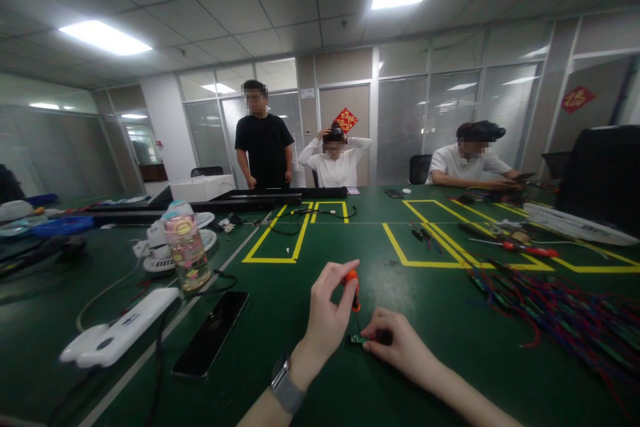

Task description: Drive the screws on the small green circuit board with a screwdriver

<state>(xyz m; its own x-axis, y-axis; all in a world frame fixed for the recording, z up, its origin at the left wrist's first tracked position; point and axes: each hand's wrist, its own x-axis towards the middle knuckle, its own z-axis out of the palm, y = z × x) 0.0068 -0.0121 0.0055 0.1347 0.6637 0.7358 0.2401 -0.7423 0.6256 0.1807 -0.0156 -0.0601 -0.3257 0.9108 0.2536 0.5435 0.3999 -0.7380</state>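
My left hand (330, 297) is closed around the orange handle of a small screwdriver (353, 290). Its thin shaft points down, and the tip meets a small green circuit board (357, 339) on the table; whether it sits in a screw cannot be made out. Thumb and fingers of my right hand (393, 340) pinch the board's right end. Part of the board is hidden behind those fingers. A grey watch sits on my left wrist.
A black phone (211, 333), a white device (123, 330) and a drink bottle (187, 250) lie or stand to the left. Bundled red and blue wires (555, 310) spread at right, near a red-handled screwdriver (530, 250). Several people are across the green table (280, 307).
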